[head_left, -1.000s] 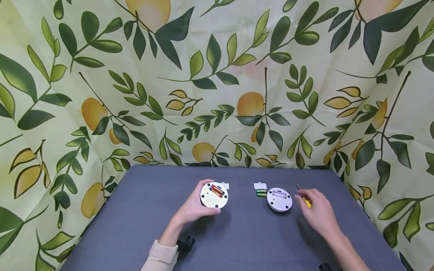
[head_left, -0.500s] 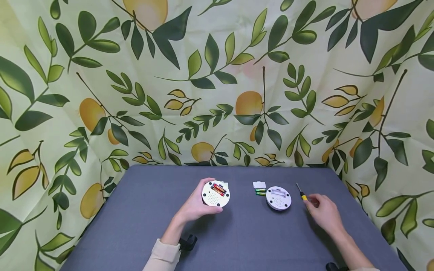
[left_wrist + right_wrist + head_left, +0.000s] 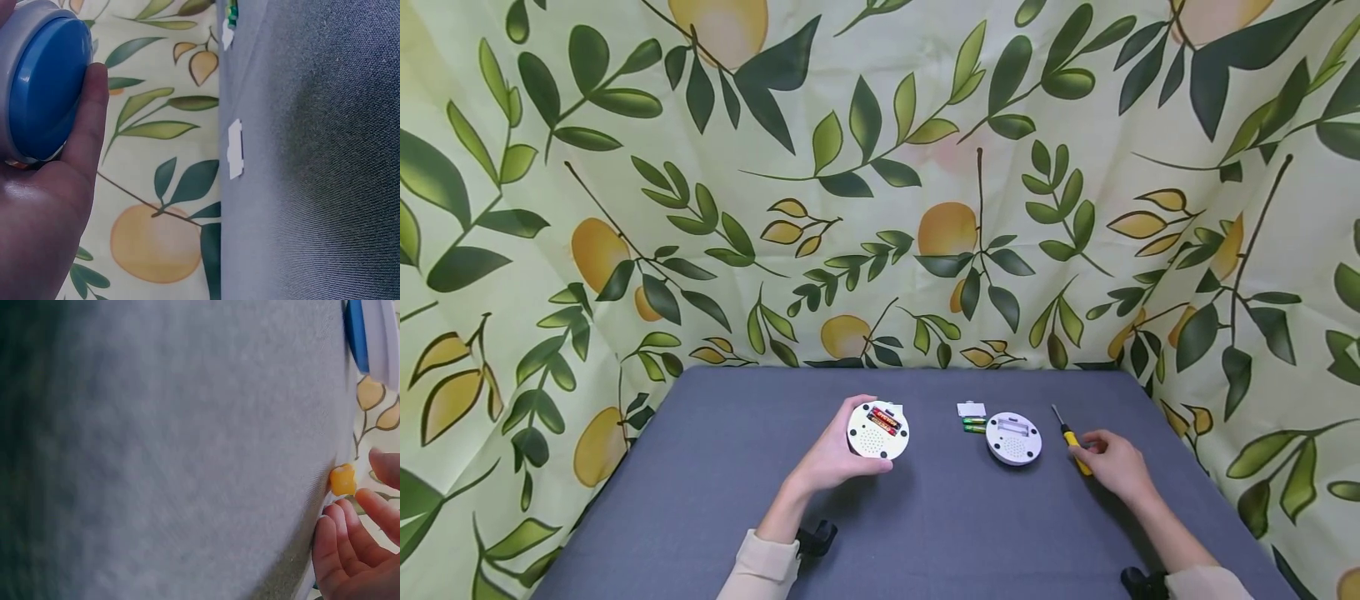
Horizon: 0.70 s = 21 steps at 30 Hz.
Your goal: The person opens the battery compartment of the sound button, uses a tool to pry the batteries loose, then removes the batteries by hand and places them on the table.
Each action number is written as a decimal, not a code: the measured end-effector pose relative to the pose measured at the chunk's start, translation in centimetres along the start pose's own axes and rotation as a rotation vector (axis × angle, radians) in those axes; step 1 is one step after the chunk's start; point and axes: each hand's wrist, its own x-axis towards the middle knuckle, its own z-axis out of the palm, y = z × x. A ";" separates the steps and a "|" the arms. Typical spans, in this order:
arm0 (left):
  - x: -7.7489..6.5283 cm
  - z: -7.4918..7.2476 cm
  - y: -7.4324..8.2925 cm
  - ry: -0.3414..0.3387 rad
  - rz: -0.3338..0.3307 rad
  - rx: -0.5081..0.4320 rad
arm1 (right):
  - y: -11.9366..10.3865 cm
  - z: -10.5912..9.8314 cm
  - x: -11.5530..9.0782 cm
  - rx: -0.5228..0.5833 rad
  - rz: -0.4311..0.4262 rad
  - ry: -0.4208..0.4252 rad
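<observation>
Gripping a white device (image 3: 872,441), loaded with red batteries (image 3: 883,420), in the left hand (image 3: 832,457). Poising the right hand (image 3: 1116,467), half spread, right beside a yellow-handled screwdriver (image 3: 1069,438).

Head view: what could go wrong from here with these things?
The round device in the left hand has its red batteries uncovered; they could fall out if tipped. The loose green batteries might roll if bumped. The screwdriver lies close to the right hand, so a nudge could shift it.
</observation>
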 end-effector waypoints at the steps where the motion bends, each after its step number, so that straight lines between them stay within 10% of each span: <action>1: 0.0 0.0 0.0 -0.001 0.004 0.000 | 0.0 0.0 0.1 0.003 0.005 -0.010; 21: 0.0 0.1 0.0 -0.018 0.005 -0.009 | -0.1 -0.4 0.6 0.020 0.053 -0.040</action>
